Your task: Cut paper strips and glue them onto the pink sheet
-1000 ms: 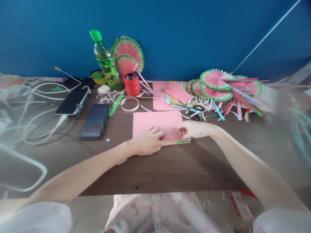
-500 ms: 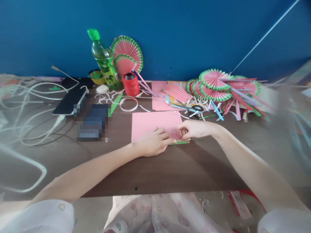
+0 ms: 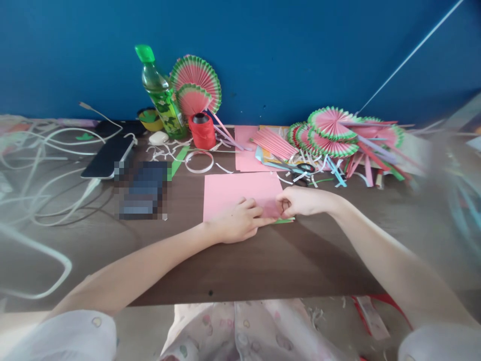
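The hands meet over the near right part of the sheet (image 3: 235, 189), which lies flat on the desk (image 3: 240, 273). The left hand (image 3: 238, 221) is spread palm down, partly open, and rests on the sheet without gripping it; its forefinger reaches along the near edge to the strip (image 3: 287, 220), a green band showing at the near right corner. The right hand (image 3: 295, 200) is half closed, thumb and forefinger bent into a ring at the sheet's right edge; whether paper is caught between their tips cannot be told.

The step appears to be laying the strip true to the near edge. It is probably best done with the left palm as a steady weight, the forefinger pressing outward along the strip, and the right fingertips setting the corner square, lightly, lest the paper crease or skew.

Pose: the left forearm (image 3: 150, 260) slants in from the lower left, nearly in line with its hand; the right forearm (image 3: 379, 250) rises from the lower right, its wrist bent inward. The scissors (image 3: 303, 167) lie beyond the right hand.
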Motion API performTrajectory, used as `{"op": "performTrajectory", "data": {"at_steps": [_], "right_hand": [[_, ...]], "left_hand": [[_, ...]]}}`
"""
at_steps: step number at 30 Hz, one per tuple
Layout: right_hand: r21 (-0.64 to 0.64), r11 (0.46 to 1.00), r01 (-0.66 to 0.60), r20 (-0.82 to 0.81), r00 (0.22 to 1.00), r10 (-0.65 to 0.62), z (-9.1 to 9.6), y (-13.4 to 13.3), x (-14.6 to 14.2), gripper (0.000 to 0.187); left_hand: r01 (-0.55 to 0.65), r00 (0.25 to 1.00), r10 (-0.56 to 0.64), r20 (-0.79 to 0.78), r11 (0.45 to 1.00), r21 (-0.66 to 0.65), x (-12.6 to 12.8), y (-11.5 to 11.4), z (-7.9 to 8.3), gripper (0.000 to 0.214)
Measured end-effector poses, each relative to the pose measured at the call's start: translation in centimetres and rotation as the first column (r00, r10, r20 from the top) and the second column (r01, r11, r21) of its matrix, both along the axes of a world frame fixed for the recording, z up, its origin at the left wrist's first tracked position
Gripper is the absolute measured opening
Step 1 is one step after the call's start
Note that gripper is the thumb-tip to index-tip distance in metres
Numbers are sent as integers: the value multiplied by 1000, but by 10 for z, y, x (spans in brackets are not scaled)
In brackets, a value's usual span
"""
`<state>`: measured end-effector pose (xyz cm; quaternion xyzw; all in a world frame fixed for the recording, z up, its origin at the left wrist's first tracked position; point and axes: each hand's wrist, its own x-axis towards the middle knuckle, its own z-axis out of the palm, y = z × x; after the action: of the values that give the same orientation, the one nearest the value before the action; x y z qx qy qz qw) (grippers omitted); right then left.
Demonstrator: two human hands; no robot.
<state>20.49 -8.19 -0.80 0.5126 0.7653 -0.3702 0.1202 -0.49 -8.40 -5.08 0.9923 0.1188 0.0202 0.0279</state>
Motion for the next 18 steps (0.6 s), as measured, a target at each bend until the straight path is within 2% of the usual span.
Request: {"op": "performTrajectory", "data": {"at_steps": [3, 8, 11, 18], "right_hand": [[54, 999, 3, -5, 1000, -3, -2, -3, 1, 9], [55, 998, 36, -27, 999, -35, -1, -6, 3, 8], [101, 994, 43, -12, 999, -42, 0, -5, 4, 13], [187, 981, 52, 4, 999, -53, -9, -5, 13, 19]], "left_hand": [[-4, 1000, 4, 11, 1000, 9, 0, 0, 0, 43], [-6, 1000, 6, 19, 1000, 14, 0, 0, -2, 43], [-7, 1000, 7, 13, 1000, 13, 0, 0, -4, 44], [-18, 1000, 18, -1, 1000, 6, 0, -1, -2, 43]]}}
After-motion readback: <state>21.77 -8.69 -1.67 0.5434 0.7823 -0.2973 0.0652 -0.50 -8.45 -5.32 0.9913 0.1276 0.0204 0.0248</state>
